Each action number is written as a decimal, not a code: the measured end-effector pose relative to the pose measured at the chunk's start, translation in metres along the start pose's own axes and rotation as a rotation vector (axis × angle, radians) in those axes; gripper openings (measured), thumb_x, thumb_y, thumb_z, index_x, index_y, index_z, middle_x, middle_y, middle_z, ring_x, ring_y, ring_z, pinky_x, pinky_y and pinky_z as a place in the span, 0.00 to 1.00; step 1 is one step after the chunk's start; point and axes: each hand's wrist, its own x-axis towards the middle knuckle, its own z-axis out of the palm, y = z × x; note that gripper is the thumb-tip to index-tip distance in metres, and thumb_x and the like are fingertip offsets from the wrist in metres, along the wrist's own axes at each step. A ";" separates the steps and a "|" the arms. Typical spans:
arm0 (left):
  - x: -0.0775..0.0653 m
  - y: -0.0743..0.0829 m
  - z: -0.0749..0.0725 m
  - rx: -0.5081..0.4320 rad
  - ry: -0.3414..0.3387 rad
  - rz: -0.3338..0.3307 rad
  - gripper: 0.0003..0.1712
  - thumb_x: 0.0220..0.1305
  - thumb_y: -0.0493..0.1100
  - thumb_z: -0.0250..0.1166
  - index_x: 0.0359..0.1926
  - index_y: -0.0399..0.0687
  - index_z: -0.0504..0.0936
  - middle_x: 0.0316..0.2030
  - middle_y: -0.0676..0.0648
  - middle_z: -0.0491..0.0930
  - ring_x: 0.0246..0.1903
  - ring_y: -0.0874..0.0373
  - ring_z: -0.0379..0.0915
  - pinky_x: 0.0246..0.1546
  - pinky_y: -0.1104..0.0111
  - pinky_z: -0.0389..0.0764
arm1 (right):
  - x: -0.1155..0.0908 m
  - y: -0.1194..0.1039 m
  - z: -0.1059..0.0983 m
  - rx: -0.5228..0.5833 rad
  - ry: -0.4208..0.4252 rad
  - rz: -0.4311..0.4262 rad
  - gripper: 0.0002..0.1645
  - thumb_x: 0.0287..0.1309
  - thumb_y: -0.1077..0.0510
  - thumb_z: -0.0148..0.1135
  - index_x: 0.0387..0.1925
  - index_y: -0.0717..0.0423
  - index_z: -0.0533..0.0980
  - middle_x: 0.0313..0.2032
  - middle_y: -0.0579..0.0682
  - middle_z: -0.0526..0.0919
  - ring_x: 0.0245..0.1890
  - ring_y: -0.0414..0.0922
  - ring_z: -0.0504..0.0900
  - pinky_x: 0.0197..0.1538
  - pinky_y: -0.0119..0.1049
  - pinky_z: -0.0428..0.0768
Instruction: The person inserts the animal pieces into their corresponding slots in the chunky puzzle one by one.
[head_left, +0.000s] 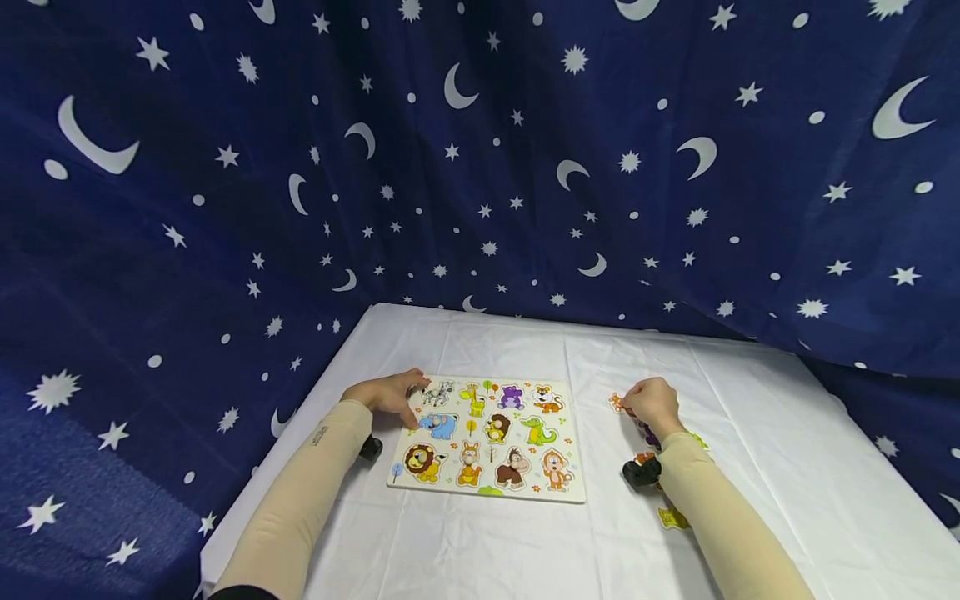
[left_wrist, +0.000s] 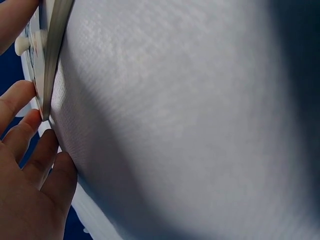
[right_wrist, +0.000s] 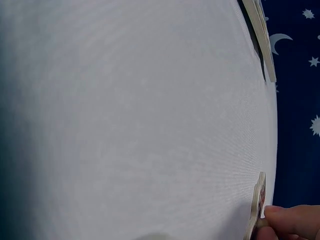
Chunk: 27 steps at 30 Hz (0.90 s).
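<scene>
Past the left edge of the table (head_left: 480,550), notice a curtain (head_left: 187,250) of navy fabric, soft and scattered with pale moons and stars. Inward from that edge, below a snug beige sleeve (head_left: 292,500), lays the left hand (head_left: 385,394) against the left side of a puzzle board (head_left: 525,495), fingers loosely spread and grasping nothing, perhaps to brace the slab against sliding. Has the board flat, left of the table's middle, one short side toward the left edge. Shows a layered rim, seemingly wood, and bright, round-contoured animals, from lion (head_left: 423,461) to monkey (head_left: 556,468); on the face, a pale upright knob (left_wrist: 21,46), apparently shaped for pinching. Farther toward the right edge, pinches a small orange piece (head_left: 616,402) between thumb and finger of the right hand (head_left: 654,405), apparently by a stubby grip; cannot tell whether lifted fully off the table, clad in creased white weave. Beside and under the right forearm, shows loose pieces (head_left: 673,517) in yellow-green, purple and orange, curvy in outline and partly hidden, probably set apart from the board for easy reach.
</scene>
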 end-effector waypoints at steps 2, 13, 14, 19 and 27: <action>0.000 0.001 -0.001 0.003 0.001 -0.001 0.55 0.40 0.37 0.80 0.73 0.46 0.67 0.78 0.44 0.54 0.78 0.42 0.44 0.77 0.45 0.47 | -0.001 0.000 -0.002 -0.012 0.007 -0.014 0.07 0.47 0.59 0.69 0.22 0.60 0.84 0.13 0.42 0.80 0.23 0.45 0.77 0.28 0.35 0.70; -0.002 0.001 -0.002 0.023 -0.002 -0.023 0.56 0.40 0.38 0.80 0.73 0.47 0.65 0.79 0.43 0.48 0.79 0.41 0.40 0.77 0.44 0.45 | -0.003 -0.001 -0.007 0.019 0.015 -0.057 0.07 0.47 0.62 0.67 0.25 0.64 0.85 0.14 0.44 0.81 0.22 0.43 0.76 0.29 0.34 0.71; -0.002 0.000 -0.002 0.023 -0.002 -0.019 0.56 0.40 0.38 0.80 0.73 0.46 0.66 0.79 0.43 0.49 0.79 0.41 0.41 0.77 0.44 0.45 | -0.003 -0.001 -0.006 0.024 0.011 -0.055 0.07 0.47 0.62 0.66 0.25 0.64 0.85 0.15 0.44 0.81 0.22 0.43 0.76 0.29 0.34 0.71; -0.002 0.000 -0.001 0.026 0.000 0.003 0.55 0.40 0.38 0.80 0.72 0.46 0.67 0.76 0.46 0.56 0.77 0.44 0.47 0.77 0.46 0.49 | -0.002 0.000 -0.003 0.043 -0.019 -0.039 0.06 0.49 0.62 0.65 0.26 0.62 0.85 0.17 0.45 0.82 0.23 0.43 0.75 0.27 0.33 0.71; 0.001 -0.001 0.001 0.007 0.009 0.026 0.55 0.38 0.36 0.81 0.71 0.43 0.68 0.74 0.43 0.59 0.76 0.43 0.50 0.77 0.46 0.51 | -0.005 -0.003 -0.001 0.037 -0.026 -0.055 0.08 0.49 0.61 0.65 0.28 0.63 0.86 0.23 0.50 0.86 0.26 0.46 0.76 0.26 0.32 0.71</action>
